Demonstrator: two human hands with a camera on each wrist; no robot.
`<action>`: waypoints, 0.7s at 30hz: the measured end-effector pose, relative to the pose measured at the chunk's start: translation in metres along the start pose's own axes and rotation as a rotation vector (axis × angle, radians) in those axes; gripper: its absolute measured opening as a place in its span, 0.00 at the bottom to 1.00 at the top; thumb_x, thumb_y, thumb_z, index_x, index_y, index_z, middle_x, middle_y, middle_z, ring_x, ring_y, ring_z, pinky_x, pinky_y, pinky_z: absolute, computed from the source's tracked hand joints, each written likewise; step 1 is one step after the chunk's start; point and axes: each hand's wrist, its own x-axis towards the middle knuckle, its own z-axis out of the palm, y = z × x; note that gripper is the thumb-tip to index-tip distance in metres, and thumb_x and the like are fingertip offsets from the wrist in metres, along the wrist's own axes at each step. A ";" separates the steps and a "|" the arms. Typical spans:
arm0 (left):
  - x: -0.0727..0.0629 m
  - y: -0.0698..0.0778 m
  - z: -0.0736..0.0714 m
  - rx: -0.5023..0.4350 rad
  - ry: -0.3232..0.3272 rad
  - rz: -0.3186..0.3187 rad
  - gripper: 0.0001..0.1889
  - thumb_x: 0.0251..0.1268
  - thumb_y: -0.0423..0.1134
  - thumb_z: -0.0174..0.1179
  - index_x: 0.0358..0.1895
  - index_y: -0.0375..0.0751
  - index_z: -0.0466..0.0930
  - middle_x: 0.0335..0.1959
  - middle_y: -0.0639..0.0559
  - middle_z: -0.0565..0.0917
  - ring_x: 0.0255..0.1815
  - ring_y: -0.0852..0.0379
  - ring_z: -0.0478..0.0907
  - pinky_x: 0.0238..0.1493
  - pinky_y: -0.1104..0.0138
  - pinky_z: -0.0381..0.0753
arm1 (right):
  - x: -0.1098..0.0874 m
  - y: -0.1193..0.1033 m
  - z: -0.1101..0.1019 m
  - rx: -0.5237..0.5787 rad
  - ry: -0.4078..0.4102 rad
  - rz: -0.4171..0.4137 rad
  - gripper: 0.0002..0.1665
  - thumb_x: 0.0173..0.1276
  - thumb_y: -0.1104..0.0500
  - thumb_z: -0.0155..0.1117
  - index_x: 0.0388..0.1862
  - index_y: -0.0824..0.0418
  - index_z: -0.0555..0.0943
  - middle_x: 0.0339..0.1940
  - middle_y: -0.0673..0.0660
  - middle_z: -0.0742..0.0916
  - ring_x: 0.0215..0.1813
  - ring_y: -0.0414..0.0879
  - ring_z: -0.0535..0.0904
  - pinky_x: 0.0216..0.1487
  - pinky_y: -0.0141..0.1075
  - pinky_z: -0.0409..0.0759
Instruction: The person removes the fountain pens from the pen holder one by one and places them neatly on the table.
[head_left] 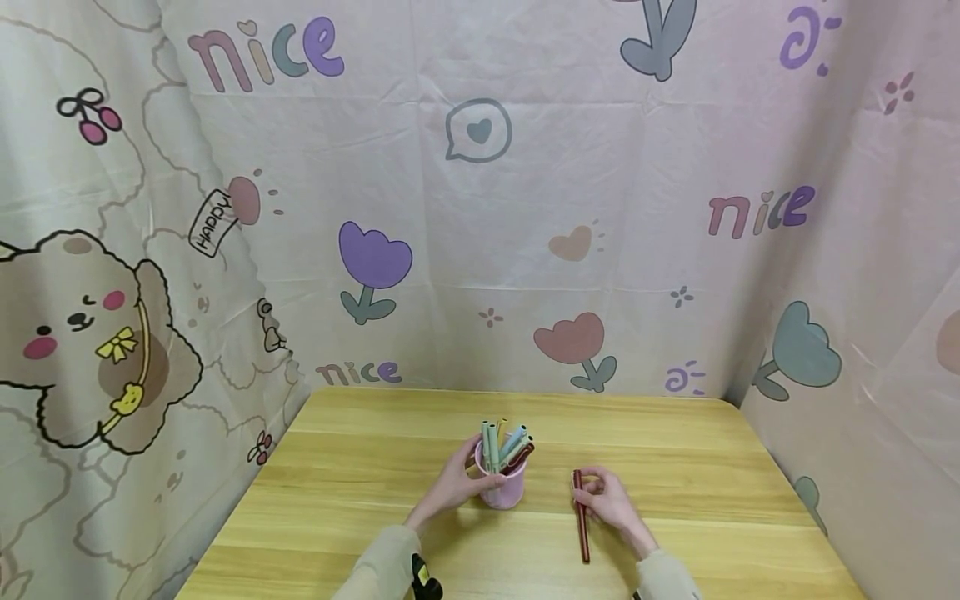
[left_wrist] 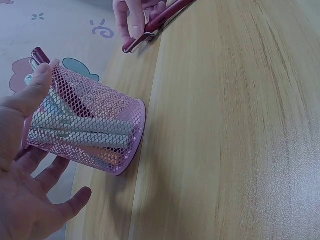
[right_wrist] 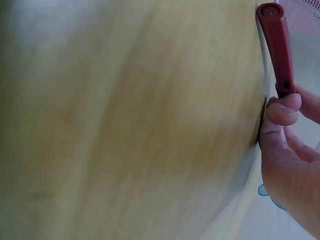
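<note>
A pink mesh pen holder [head_left: 507,494] stands on the table with several pens [head_left: 491,447] in it, pale green, blue, yellow and dark red. My left hand [head_left: 452,485] grips it from the left side. In the left wrist view its thumb lies at the rim of the holder, and the fingers reach along the other side. To the right of the holder, my right hand [head_left: 609,500] pinches a dark red pen [head_left: 583,535] near its far end. The pen's other end points back toward me. A clip [left_wrist: 140,42] shows on the pen in the left wrist view.
The wooden table [head_left: 360,450] has its far edge against a printed curtain [head_left: 465,250] with flowers and lettering. Another curtain with a bear [head_left: 82,342] hangs on the left. A black and yellow item [head_left: 425,578] is at the left sleeve.
</note>
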 end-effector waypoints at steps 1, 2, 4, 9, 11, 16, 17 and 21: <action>0.000 0.000 0.000 -0.002 0.000 0.000 0.47 0.59 0.40 0.73 0.78 0.33 0.55 0.75 0.28 0.65 0.72 0.28 0.67 0.72 0.35 0.67 | 0.000 0.000 0.000 -0.015 -0.011 -0.009 0.28 0.65 0.70 0.64 0.62 0.80 0.68 0.29 0.56 0.82 0.19 0.37 0.71 0.18 0.24 0.68; 0.000 0.000 0.000 -0.002 0.000 0.001 0.47 0.59 0.40 0.73 0.78 0.33 0.55 0.75 0.28 0.65 0.72 0.28 0.67 0.72 0.35 0.67 | 0.000 0.000 0.001 -0.029 -0.018 -0.016 0.28 0.65 0.70 0.64 0.61 0.80 0.68 0.29 0.56 0.82 0.19 0.37 0.71 0.17 0.24 0.68; 0.000 -0.001 0.000 0.000 0.000 0.002 0.47 0.60 0.40 0.73 0.78 0.33 0.55 0.75 0.28 0.65 0.72 0.28 0.67 0.72 0.35 0.67 | 0.000 0.000 0.002 -0.066 -0.032 -0.033 0.28 0.63 0.71 0.65 0.60 0.80 0.69 0.28 0.56 0.81 0.18 0.37 0.70 0.17 0.24 0.68; 0.001 -0.003 0.000 0.016 0.000 -0.002 0.48 0.60 0.43 0.73 0.78 0.33 0.55 0.75 0.28 0.64 0.72 0.27 0.66 0.72 0.35 0.66 | 0.000 -0.002 0.004 -0.149 -0.026 -0.040 0.27 0.62 0.69 0.66 0.58 0.78 0.71 0.27 0.54 0.79 0.17 0.39 0.70 0.17 0.25 0.69; 0.001 -0.003 0.000 0.019 -0.001 -0.006 0.48 0.60 0.45 0.73 0.78 0.33 0.55 0.75 0.28 0.64 0.73 0.27 0.66 0.73 0.35 0.66 | 0.001 -0.002 0.005 -0.168 -0.017 -0.038 0.27 0.62 0.69 0.66 0.58 0.78 0.72 0.27 0.54 0.78 0.17 0.39 0.70 0.16 0.25 0.69; 0.001 -0.003 0.001 0.020 -0.004 -0.003 0.48 0.60 0.45 0.73 0.78 0.33 0.55 0.76 0.29 0.64 0.73 0.28 0.66 0.73 0.36 0.66 | 0.001 -0.003 0.006 -0.184 -0.008 -0.041 0.29 0.61 0.70 0.66 0.61 0.78 0.71 0.25 0.54 0.78 0.16 0.39 0.71 0.16 0.25 0.69; 0.000 -0.003 0.000 0.018 -0.005 -0.001 0.48 0.60 0.45 0.73 0.78 0.33 0.55 0.76 0.29 0.64 0.73 0.28 0.66 0.73 0.36 0.66 | 0.001 -0.003 0.006 -0.185 -0.011 -0.042 0.29 0.62 0.70 0.65 0.62 0.78 0.70 0.25 0.54 0.79 0.16 0.39 0.72 0.16 0.25 0.69; 0.000 -0.002 0.000 0.016 -0.007 0.006 0.48 0.60 0.43 0.73 0.78 0.33 0.55 0.75 0.28 0.64 0.73 0.28 0.66 0.73 0.36 0.67 | 0.000 -0.004 0.005 -0.177 -0.029 -0.039 0.30 0.63 0.70 0.65 0.63 0.78 0.70 0.24 0.54 0.79 0.17 0.39 0.72 0.16 0.25 0.70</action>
